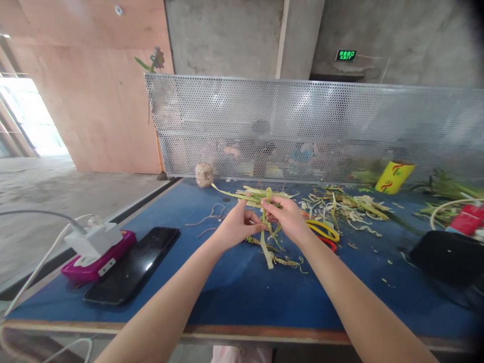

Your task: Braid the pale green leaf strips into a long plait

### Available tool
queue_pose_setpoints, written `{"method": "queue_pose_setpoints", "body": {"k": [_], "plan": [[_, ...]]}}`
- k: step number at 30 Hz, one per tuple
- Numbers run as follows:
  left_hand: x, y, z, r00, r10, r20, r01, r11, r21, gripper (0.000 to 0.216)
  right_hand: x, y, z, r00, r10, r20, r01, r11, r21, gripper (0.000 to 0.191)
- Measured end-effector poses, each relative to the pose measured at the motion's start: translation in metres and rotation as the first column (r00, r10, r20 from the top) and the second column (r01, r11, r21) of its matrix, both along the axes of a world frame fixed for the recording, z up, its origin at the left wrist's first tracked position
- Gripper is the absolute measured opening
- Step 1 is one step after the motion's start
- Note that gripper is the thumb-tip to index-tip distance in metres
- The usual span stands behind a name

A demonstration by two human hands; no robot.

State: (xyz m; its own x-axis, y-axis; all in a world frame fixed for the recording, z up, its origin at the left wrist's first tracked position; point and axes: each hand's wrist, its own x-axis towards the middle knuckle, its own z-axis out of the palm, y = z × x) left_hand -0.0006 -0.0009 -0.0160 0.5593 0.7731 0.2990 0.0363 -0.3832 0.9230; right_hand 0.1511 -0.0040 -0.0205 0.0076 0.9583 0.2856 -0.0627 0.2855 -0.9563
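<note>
Your left hand (236, 224) and right hand (288, 217) both pinch the green leaf strips (264, 197), fingers closed on them, just above the blue table (242, 292). Looks early: few strips crossed, long ends loose, most interlacing left. Trimmings pile (351, 204) sits right

A blue-topped bench (242, 302) stands over a grey concrete floor (56, 191), with a perforated metal screen (340, 126) along its far edge. Behind are a plywood wall (94, 91) and a bare concrete wall (227, 35) with a lit green exit sign (346, 55). Daylight floods an opening (34, 121) on the left.
</note>
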Motion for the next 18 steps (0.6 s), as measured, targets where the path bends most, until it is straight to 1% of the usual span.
{"method": "queue_pose_setpoints", "body": {"k": [2, 5, 8, 12, 13, 15, 18], "plan": [[0.001, -0.001, 0.0, 0.998, 0.055, 0.001, -0.055, 0.995, 0.079, 0.081, 0.0, 0.0, 0.0, 0.996, 0.073, -0.052, -0.074, 0.997, -0.018, 0.031], [0.003, -0.001, -0.001, 0.983, 0.184, 0.013, -0.183, 0.964, 0.192, 0.088, -0.001, -0.001, 0.001, 0.981, 0.162, -0.111, -0.169, 0.984, -0.059, 0.034], [0.005, 0.0, 0.0, 0.956, 0.286, 0.056, -0.291, 0.924, 0.247, 0.09, -0.005, -0.004, 0.001, 0.981, 0.168, -0.096, -0.175, 0.982, -0.066, 0.033], [0.006, 0.001, 0.0, 0.904, 0.399, 0.15, -0.427, 0.842, 0.329, 0.085, -0.01, -0.006, 0.0, 0.98, 0.172, -0.099, -0.173, 0.985, -0.011, 0.029], [0.006, 0.0, 0.0, 0.897, 0.41, 0.165, -0.442, 0.825, 0.352, 0.084, -0.01, -0.006, 0.0, 0.98, 0.169, -0.108, -0.17, 0.985, -0.005, 0.027], [0.006, -0.002, 0.001, 0.899, 0.4, 0.179, -0.439, 0.81, 0.389, 0.08, -0.011, -0.006, 0.0, 0.98, 0.166, -0.109, -0.166, 0.986, 0.007, 0.024], [0.006, -0.004, 0.002, 0.912, 0.362, 0.193, -0.41, 0.823, 0.392, 0.075, -0.01, -0.005, 0.001, 0.982, 0.175, -0.073, -0.172, 0.984, 0.044, 0.024]]}}
